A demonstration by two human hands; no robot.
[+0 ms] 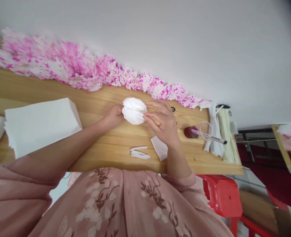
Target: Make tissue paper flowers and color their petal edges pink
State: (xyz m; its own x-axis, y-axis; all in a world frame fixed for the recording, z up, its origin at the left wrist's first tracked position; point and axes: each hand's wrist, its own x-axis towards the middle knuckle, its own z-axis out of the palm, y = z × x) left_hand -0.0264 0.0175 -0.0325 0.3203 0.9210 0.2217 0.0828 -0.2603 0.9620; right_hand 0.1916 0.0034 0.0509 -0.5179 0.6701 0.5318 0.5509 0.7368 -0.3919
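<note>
The white, rounded, layered piece of thin paper [134,112] was positioned between both hands, above the light-brown wood-grain table [106,148]. The left hand [113,116] held the piece at its left edge; its fingers were curled closed, and the fingertips were partly hidden. The right hand [163,120] pinched the right edge of the layers between thumb and index finger, with the gap narrow; the remaining fingers were extended and spread apart.

Nearer the person, several narrow white paper strips [139,153] lay on the table. A small white flat sheet [159,148] lay to their right, partly covered by the right forearm. A thick white stack of large paper sheets [41,125] lay to the left, beyond the left forearm.

A long row of ruffled pink-and-white paper [71,64] ran along the wall side of the table. To the right stood a small container of dark red liquid [190,132], with a white marker with a black end [215,139] just beside it. A bundle of long white strips [213,130] lay next to a bundle of long pale-yellow strips [226,135] near the right end.
</note>
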